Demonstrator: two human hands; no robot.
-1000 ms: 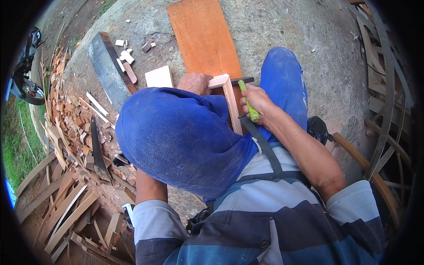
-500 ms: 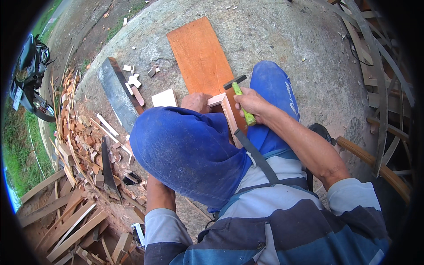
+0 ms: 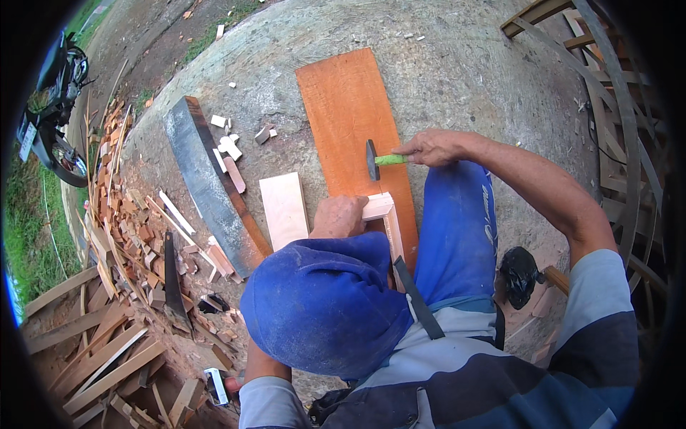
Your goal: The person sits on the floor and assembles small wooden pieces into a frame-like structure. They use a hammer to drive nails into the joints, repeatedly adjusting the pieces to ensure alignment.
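My right hand [image 3: 434, 148] grips the green handle of a hammer [image 3: 372, 160], whose dark head is over the orange-brown board [image 3: 350, 107], ahead of the frame. My left hand [image 3: 339, 217] is closed on the near-left corner of a small pale wooden frame [image 3: 393, 229], which stands between my knees with its lower part hidden by my left leg. A pale flat wooden block [image 3: 284, 211] lies on the ground left of that hand.
A long grey-faced timber [image 3: 207, 179] lies at left beside small white offcuts [image 3: 229, 146]. Further left are scrap wood piles [image 3: 121, 365], a handsaw [image 3: 174, 282] and a motorcycle [image 3: 57, 114]. At right are a black plastic bag [image 3: 520, 275] and wooden lattice pieces [image 3: 622, 107].
My right hand has moved the hammer forward, away from the frame's corner, and its handle now points sideways. My left hand stays on the frame. The whole view has shifted slightly.
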